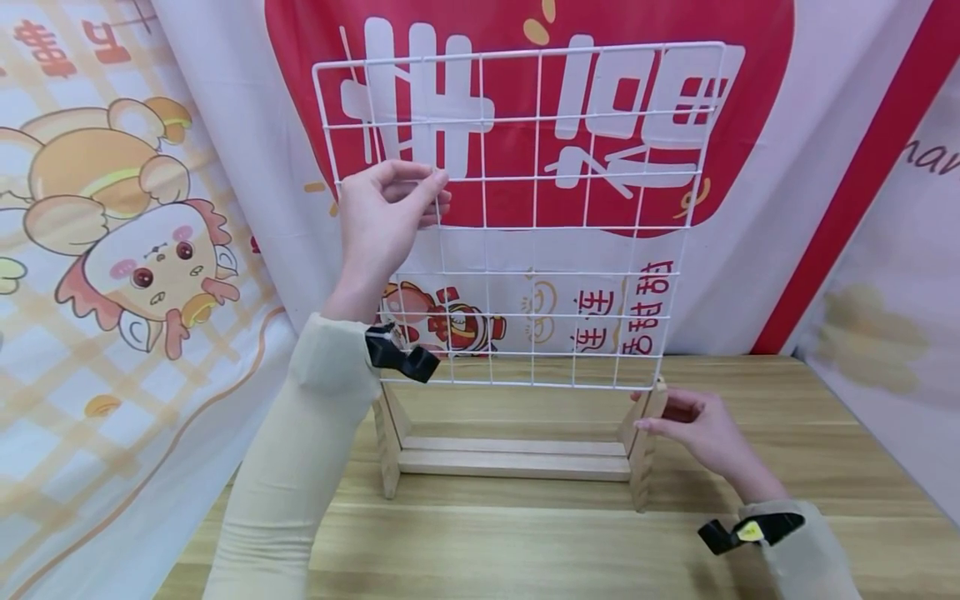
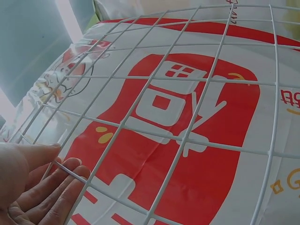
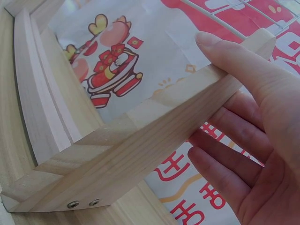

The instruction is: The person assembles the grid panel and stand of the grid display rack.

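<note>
A white wire grid panel [image 1: 536,177] stands upright above a pale wooden stand [image 1: 513,465]. Near the panel's left side, my left hand [image 1: 386,217] pinches a wire; in the left wrist view its thumb [image 2: 37,152] lies on one side of the grid and the fingers [image 2: 51,197] on the other. The panel's bottom edge is level with the tops of the stand's two side posts. My right hand [image 1: 697,433] grips the upper part of the right side post [image 3: 154,117], thumb on the near edge and fingers behind. Two screw heads [image 3: 83,204] show low on that post.
The stand rests on a wood-grain table [image 1: 465,542]. Behind hangs a white cloth with a large red patch [image 1: 510,204] and printed characters. A cartoon-printed cloth [image 1: 150,250] drops along the left, and a pale panel [image 1: 892,317] borders the right.
</note>
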Available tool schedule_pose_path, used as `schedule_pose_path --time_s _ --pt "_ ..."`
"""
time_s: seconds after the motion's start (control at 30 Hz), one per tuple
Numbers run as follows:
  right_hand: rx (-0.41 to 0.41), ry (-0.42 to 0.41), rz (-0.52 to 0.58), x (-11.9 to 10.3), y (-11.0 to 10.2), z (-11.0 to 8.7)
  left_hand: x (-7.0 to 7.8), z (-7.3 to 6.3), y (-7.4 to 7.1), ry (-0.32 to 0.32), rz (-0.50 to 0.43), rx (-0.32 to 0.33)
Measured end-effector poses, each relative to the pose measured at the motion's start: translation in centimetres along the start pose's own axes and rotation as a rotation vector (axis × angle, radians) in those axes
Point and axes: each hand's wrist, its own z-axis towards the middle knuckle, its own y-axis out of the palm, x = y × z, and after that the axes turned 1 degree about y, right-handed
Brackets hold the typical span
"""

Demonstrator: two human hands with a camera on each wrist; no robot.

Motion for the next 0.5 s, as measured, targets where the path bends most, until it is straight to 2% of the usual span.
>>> schedule_pose_path --time_s 0.23,0.5 --pt "0.001 0.032 -0.013 -0.1 0.0 0.0 -0.1 -0.5 -0.1 0.029 -0.008 -0.007" --pt "-0.013 0.027 -0.006 -0.1 -0.1 0.0 -0.8 -1.2 0.0 0.106 -0.05 0.031"
